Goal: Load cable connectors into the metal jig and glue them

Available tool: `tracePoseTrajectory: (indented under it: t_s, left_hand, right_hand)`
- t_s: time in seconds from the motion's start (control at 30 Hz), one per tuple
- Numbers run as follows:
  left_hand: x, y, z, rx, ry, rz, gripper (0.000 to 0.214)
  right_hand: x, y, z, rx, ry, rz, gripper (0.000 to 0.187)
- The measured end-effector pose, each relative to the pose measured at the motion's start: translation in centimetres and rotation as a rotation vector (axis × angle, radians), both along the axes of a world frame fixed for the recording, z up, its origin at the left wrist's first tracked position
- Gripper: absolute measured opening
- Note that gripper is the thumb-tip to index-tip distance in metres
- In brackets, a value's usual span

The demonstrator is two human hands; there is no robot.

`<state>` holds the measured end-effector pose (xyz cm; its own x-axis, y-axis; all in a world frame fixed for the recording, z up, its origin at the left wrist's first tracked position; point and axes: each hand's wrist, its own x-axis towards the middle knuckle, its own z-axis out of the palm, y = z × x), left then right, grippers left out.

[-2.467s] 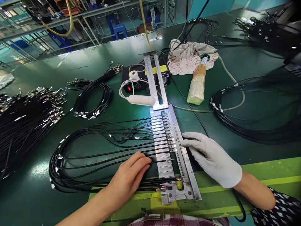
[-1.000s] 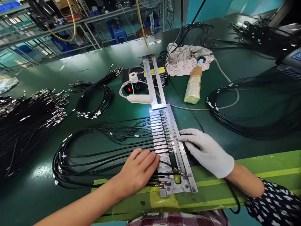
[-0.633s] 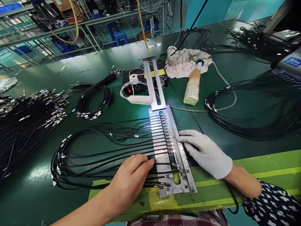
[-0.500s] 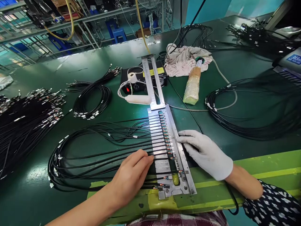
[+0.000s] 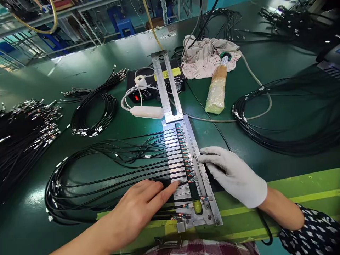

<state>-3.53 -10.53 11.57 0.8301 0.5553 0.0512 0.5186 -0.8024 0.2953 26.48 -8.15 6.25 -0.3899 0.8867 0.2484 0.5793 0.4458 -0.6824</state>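
A metal slotted fixture (image 5: 209,205) lies in front of me, with several thin black cables (image 5: 148,175) laid side by side across it. Their stripped connector ends (image 5: 189,170) line up along its long opening. My bare left hand (image 5: 143,202) is over the cables, index finger stretched out and its tip pressing on a cable at the fixture's slotted plate. The thumb is hidden beneath. My right hand (image 5: 233,173), in a white glove, rests its extended fingertips against the fixture's right rail and holds nothing. Near the fixture's lower end, a few connector ends (image 5: 183,216) stick out to the side.
A black control box (image 5: 132,83) with a lit red switch stands behind the fixture, a white lamp (image 5: 147,112) before it. Cable bundles lie left (image 5: 32,141) and right (image 5: 239,113). A cloth (image 5: 209,53) and a wrapped-handle brush (image 5: 216,94) are at the back.
My left hand has gone from pinched fingers at the plate's edge to a stretched index finger pressing down. My right hand keeps its place on the rail. The view has shifted slightly.
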Motion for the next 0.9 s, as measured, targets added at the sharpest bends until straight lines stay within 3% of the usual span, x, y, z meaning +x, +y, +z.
tracePoseTrajectory:
  t_s: [0.1,0.23,0.6,0.9]
  left_hand:
    - [0.1,0.9,0.6,-0.039,0.063,-0.057,0.050]
    - [0.6,1.7,0.5,0.044,0.062,-0.105,0.045]
    - [0.9,1.0,-0.2,0.255,0.093,-0.168,0.043]
    - [0.6,1.1,-2.0,0.106,-0.081,-0.014,0.036]
  right_hand:
    - [0.0,0.0,0.0,0.010,0.003,0.002,0.031]
    - [0.0,0.0,0.2,0.006,-0.008,-0.002,0.032]
    - [0.0,0.0,0.1,-0.012,-0.010,-0.006,0.032]
    - [0.1,0.1,-0.1,-0.030,0.021,0.010,0.032]
